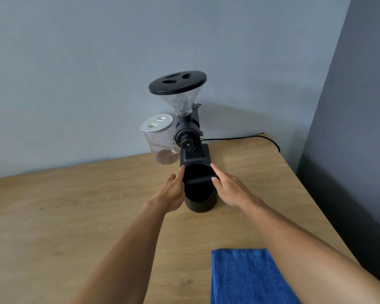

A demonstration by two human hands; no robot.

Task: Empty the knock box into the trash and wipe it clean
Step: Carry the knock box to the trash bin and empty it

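My black knock box (199,194) stands upright on the bench (75,216) at the centre of the frame, directly in front of the coffee grinder (190,137). A bar crosses its mouth; the inside looks dark and I cannot tell whether any grounds lie in it. My left hand (171,191) is open, fingers stretched along the box's left wall and touching it. My right hand (230,187) is open too, fingers extended against the right rim; neither has closed around it. The grinder's clear hopper (182,102) under its black lid appears empty. Left of the grinder stands one clear jar (157,137) with a white lid. One folded blue towel (248,279) lies at the lower right. No writing is readable.
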